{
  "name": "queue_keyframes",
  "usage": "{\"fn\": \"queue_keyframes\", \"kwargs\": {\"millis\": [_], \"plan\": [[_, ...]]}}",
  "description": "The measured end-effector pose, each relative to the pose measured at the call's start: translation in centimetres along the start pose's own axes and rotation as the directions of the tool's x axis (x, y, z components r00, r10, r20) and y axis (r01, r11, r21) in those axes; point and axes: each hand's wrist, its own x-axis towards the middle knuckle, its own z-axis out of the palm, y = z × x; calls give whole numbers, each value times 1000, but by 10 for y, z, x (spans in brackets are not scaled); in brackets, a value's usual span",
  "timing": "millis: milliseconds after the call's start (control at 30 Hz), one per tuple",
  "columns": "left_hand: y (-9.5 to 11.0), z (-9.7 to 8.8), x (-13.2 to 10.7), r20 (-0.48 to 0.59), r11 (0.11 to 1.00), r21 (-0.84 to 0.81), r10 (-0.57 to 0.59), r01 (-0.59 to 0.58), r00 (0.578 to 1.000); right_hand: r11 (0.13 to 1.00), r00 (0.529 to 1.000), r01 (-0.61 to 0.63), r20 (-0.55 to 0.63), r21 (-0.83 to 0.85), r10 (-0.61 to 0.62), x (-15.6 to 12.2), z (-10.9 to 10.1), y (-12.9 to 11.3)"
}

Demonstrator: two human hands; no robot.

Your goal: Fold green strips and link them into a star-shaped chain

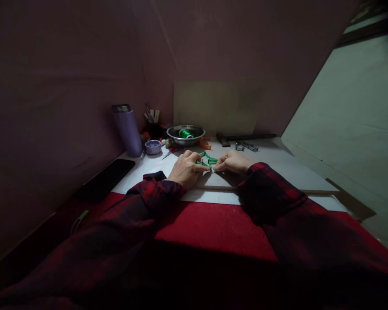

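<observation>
Green thread (212, 161) runs around several small upright nails (211, 168) on a white board (278, 168), making an angular outline. My left hand (185, 168) rests at the left side of this outline, one finger stretched out to the front nail and the others bent over the board. From the right, my right hand (233, 162) meets the outline with thumb and forefinger pinched on the green thread. The thread end between those fingertips is too small to make out.
Behind my hands stand a metal bowl (172, 137) holding a green thread spool (185, 134), a hammer (223, 139) and metal pieces (246, 147). Scissors (168, 153), a purple cup (153, 147), a purple tumbler (128, 131) and a dark phone-like slab (111, 175) lie leftward.
</observation>
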Motion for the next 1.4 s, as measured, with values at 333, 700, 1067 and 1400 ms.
{"fn": "queue_keyframes", "kwargs": {"millis": [333,700,1067,1400], "plan": [[1,0,1,-20,999,16,41,-40,999,1000,1000,-14,-16,-12,14,1,0,0],[-3,-1,3,-106,988,-117,-112,100,988,1000,999,-28,-22,2,28,3,0,2],[2,-3,3,-65,999,-44,-18,15,998,999,995,0,-105,-42,-4,13,2,11],[5,-2,2,0,999,-26,20,-20,1000,995,985,19,-170,-100,-36,11,5,9]]}}
